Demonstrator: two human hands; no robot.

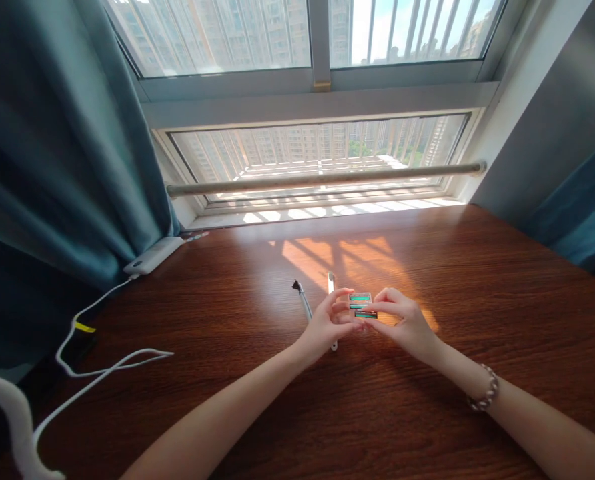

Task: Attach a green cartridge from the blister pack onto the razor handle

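Observation:
My left hand (pixel 326 321) is closed round the side of a small clear case (pixel 360 294) that holds razor cartridges with green strips. In my right hand (pixel 405 320), thumb and fingers pinch a dark razor cartridge with a green strip (pixel 366 315) at the case's near edge. Whether that cartridge is fully out of the case, I cannot tell. Just left of my left hand, a slim silver handle with a black tip (pixel 305 301) lies on the table. A white handle (pixel 331 283) lies partly under my left hand, its lower end showing below.
The brown wooden table (pixel 217 400) reaches a barred window with a horizontal rail (pixel 322 179). At the left lie a white power strip (pixel 153 256) and a white cable (pixel 107 367), beside a blue curtain (pixel 77 133). A thick white curved object (pixel 15 413) stands at the lower left.

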